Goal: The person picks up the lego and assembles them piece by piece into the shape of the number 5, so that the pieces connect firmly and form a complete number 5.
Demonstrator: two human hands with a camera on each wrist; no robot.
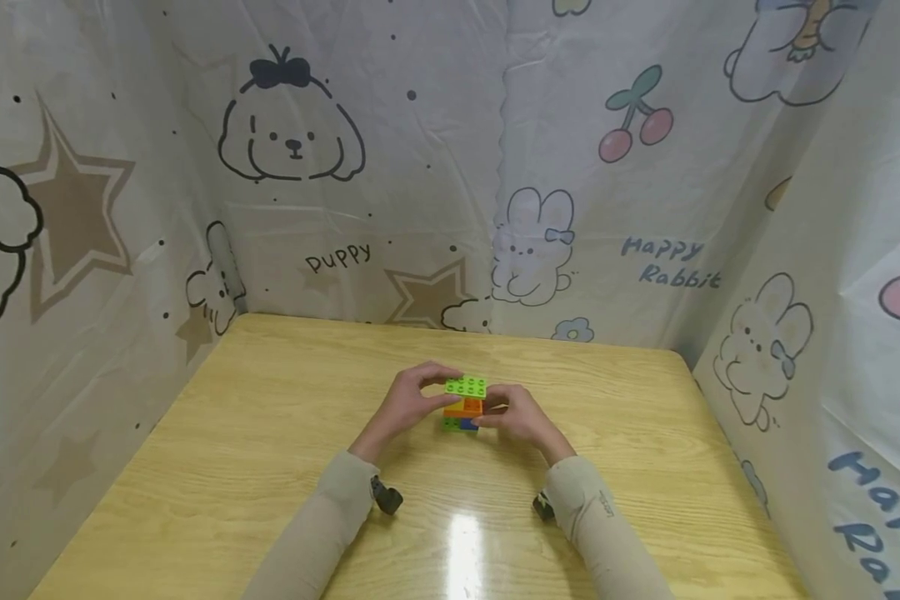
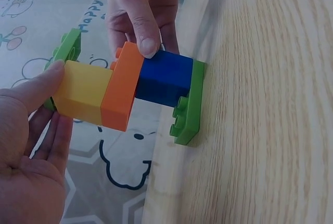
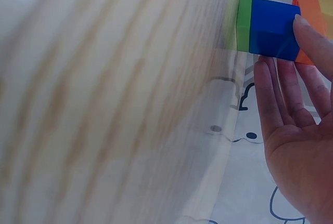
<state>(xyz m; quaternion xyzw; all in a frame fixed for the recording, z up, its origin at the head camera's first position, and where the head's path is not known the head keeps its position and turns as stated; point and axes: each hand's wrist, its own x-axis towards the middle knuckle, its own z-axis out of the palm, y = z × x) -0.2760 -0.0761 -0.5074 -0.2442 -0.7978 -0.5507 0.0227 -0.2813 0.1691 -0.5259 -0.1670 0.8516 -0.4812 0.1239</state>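
Block tower [image 1: 457, 412] stands upright, its long axis vertical.

This looks like a makeshift booth: cartoon-printed sheets [image 1: 435, 208] enclose a wood-grain table [image 1: 225, 450] on three sides.

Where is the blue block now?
In the left wrist view, the blue block is just above centre, between the orange block on its left and the lower green block on its right, beside the right hand.
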